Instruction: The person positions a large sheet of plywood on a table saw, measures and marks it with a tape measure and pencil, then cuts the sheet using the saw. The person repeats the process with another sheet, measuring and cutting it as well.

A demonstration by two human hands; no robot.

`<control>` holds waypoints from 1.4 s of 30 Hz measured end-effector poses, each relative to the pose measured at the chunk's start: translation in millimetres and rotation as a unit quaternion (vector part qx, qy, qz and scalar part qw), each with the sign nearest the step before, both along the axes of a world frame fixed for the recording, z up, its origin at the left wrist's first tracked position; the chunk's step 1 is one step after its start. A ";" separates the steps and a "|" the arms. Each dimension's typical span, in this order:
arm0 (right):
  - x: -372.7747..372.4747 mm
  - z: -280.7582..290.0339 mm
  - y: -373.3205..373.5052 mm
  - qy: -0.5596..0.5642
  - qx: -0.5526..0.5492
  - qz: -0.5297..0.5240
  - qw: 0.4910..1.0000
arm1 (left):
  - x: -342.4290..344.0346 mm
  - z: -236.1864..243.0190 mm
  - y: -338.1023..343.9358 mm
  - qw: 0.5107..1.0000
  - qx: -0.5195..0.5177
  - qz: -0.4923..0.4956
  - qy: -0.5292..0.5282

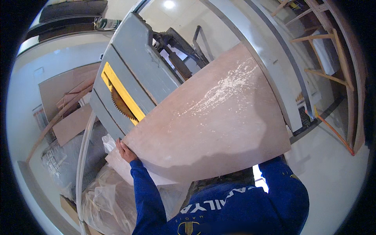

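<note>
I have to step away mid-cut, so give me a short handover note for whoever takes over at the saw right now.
Left hand: gripping the near left corner of the plywood sheet.
Right hand: hidden under the sheet's near right edge; only the blue sleeve shows.
Sheet: lying on the grey table saw, dusted with sawdust, its left edge close beside the saw blade in the yellow insert.
Done: sheet is up on the table.
Left: no cut line is visible in the sheet, so the cut seems not yet made.
</note>
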State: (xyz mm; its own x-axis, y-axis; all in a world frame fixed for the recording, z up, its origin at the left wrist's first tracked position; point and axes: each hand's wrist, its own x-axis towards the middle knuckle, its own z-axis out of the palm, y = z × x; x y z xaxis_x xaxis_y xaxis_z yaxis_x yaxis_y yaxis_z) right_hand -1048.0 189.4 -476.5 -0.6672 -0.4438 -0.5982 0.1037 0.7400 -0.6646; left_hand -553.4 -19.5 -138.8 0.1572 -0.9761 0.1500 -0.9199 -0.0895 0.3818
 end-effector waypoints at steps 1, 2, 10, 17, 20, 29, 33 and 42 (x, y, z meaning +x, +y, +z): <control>0.2 0.5 0.1 0.000 0.001 0.002 1.000 | -1.0 0.0 -0.5 1.000 0.004 0.002 0.020; -0.3 0.8 0.5 -0.001 0.002 0.003 1.000 | -1.8 0.3 -0.6 1.000 0.004 0.003 0.027; 0.1 12.2 2.6 -0.012 0.005 0.017 1.000 | -5.3 2.4 0.2 1.000 -0.002 -0.003 0.021; 0.7 20.1 6.1 -0.016 0.009 0.036 0.999 | -7.4 2.4 0.4 1.000 -0.007 0.006 0.000; 1.0 23.0 7.9 -0.016 0.011 0.043 0.999 | -6.4 2.0 -0.6 1.000 -0.009 -0.002 -0.004; -5.7 8.9 19.1 -0.005 0.038 0.059 0.998 | -10.7 3.5 0.4 1.000 0.004 0.004 -0.006; -10.9 -18.5 23.8 0.010 0.062 0.066 0.996 | -5.9 3.0 0.5 1.000 0.002 -0.009 -0.017; -18.4 -71.9 59.4 0.032 0.089 0.117 0.989 | 8.3 -1.5 2.3 1.000 -0.008 -0.011 0.002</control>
